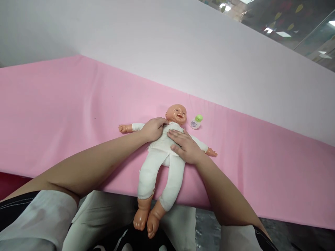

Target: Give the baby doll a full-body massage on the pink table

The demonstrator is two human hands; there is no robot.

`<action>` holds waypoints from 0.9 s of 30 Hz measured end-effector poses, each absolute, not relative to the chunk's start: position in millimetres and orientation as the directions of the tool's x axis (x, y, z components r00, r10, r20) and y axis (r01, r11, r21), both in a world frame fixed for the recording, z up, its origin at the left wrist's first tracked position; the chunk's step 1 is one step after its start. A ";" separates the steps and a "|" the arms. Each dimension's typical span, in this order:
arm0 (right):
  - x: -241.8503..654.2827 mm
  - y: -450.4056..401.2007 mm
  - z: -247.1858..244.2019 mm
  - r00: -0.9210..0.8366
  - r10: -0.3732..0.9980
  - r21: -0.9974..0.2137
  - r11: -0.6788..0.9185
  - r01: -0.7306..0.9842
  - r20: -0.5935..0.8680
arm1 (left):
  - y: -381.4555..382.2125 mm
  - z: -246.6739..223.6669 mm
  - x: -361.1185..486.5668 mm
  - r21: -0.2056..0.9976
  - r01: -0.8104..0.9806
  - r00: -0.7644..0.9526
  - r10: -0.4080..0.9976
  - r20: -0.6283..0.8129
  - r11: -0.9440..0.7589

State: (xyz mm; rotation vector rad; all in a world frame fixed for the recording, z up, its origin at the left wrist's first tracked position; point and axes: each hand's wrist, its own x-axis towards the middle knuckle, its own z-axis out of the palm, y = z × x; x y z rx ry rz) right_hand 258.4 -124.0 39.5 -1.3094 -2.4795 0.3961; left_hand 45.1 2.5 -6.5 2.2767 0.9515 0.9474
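Observation:
A baby doll (167, 143) with a white cloth body lies face up on the pink-covered table (110, 94), its plastic feet hanging over the near edge. My left hand (154, 129) rests at the doll's shoulder and upper chest, its fingers curled near the neck; what they grip, if anything, is hidden. Flat on the doll's chest and belly lies my right hand (184, 144), fingers stretched out and holding nothing. Just beside the doll's head is a small white bottle (196, 122) with a green cap, and neither hand touches it.
Behind the table rises a plain white wall (167, 45), with a glass panel (282, 28) above it at the upper right. The table's near edge runs just in front of my legs. Grey floor (206, 226) shows below.

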 end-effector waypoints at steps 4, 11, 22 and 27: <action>261.9 -121.6 33.6 -0.483 0.852 -0.384 0.523 0.761 0.202 | 1.9 -7.3 44.7 0.654 0.395 0.534 0.740 0.408 -0.645; 276.4 -114.4 24.6 -0.297 0.930 -0.442 0.365 0.819 0.217 | -0.2 -5.0 44.3 0.657 0.390 0.511 0.745 0.429 -0.646; 277.1 -109.7 35.5 -0.007 0.997 -0.267 0.026 0.963 0.075 | -84.0 39.9 50.9 0.700 -0.137 0.907 0.195 0.373 -0.701; 279.6 -107.2 37.6 -0.003 0.999 -0.271 0.015 0.963 0.044 | -83.5 37.4 56.1 0.605 -0.048 0.937 0.175 0.303 -0.795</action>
